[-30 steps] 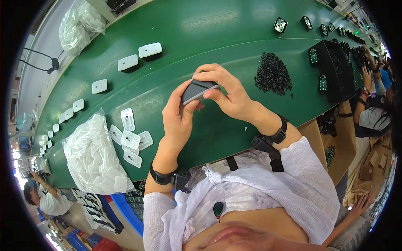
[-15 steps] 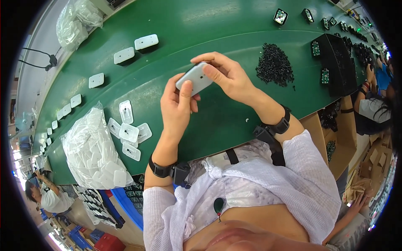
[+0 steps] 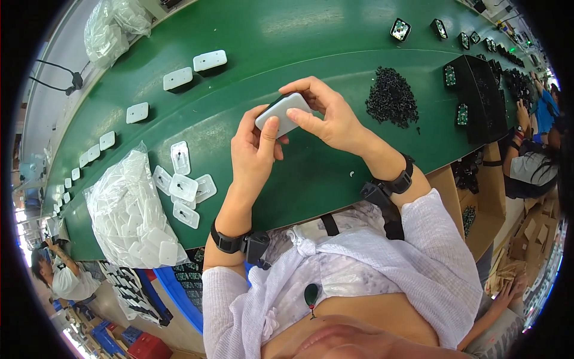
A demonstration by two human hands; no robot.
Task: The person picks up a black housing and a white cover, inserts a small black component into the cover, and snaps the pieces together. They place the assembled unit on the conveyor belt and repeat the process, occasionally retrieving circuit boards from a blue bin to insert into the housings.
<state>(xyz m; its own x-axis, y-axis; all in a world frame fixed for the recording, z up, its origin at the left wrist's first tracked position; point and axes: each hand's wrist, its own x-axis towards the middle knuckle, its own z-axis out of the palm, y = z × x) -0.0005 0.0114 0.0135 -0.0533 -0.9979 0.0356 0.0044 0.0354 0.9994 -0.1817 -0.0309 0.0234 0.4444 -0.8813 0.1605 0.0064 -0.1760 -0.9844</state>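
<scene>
Between my two hands, above the green bench, is a small black case with a whitish cover. My left hand grips its left end, the thumb lying on the cover. My right hand grips the right end, with that thumb pressed on the cover and the fingers wrapped behind. The case is tilted, and its underside is hidden by my fingers. Nearest my left forearm are several loose white covers on the bench. A heap of small black parts lies to the right of my right hand.
A clear bag of white covers rests at the left bench edge. White-topped cases line the far left belt. At right stand a black box and open cases with circuit boards. People sit at both sides.
Both hands have turned the case slightly, so its cover faces up more. My right thumb has slid inward over the cover, where a dark hole showed before.
</scene>
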